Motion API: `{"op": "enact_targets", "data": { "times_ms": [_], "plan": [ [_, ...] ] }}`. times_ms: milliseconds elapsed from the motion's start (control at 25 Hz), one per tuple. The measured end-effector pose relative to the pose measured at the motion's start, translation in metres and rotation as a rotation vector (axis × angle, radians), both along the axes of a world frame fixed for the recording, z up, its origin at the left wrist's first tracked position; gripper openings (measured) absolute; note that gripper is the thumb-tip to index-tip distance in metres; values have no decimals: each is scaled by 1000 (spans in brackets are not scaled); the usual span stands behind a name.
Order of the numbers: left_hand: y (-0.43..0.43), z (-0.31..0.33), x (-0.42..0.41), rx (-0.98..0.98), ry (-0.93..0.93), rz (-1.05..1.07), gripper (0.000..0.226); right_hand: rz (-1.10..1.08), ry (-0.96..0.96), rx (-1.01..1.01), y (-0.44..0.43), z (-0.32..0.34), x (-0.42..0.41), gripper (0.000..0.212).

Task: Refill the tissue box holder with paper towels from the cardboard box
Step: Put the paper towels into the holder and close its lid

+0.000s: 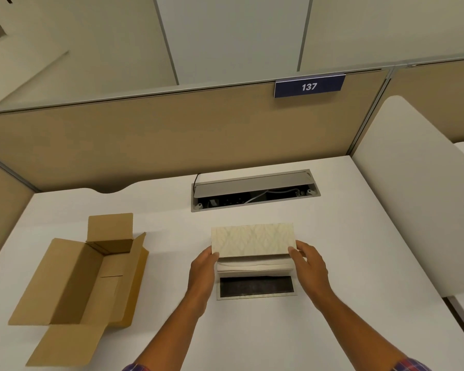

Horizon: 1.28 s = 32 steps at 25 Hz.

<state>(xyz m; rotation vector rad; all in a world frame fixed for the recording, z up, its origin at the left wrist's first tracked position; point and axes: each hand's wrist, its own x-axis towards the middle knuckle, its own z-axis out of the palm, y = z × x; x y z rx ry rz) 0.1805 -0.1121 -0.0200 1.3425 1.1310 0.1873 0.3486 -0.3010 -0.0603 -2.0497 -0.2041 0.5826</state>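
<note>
The cream patterned tissue box holder [253, 239] is tilted up on the white desk [359, 263], its open underside facing me. A stack of white paper towels [255, 266] shows inside it. My left hand [202, 271] grips the holder's left end and my right hand [310, 265] grips its right end. The holder's flat base panel [256, 287], with a dark inner face, lies on the desk just in front of it. The open cardboard box [73, 282] sits to the left, flaps spread, and its visible inside looks empty.
An open cable tray [255, 191] with wires is set into the desk behind the holder. A tan partition [145, 140] with a blue "137" sign [309, 87] closes the back. A white divider [413, 196] borders the desk's right side.
</note>
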Motion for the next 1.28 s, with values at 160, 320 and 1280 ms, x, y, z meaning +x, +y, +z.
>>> {"op": "enact_targets", "data": {
  "times_ms": [160,320,1280],
  "plan": [
    [-18,2,-20,-27,43,9,48,0,-99,-110,-22,-3,-23,44],
    [-34,5,-30,-51,29,-7,34,13,-122,-192,-37,-6,-40,50],
    [-46,-38,-47,149,216,-194,50,171,-113,-550,-47,-32,-51,58]
  ]
}}
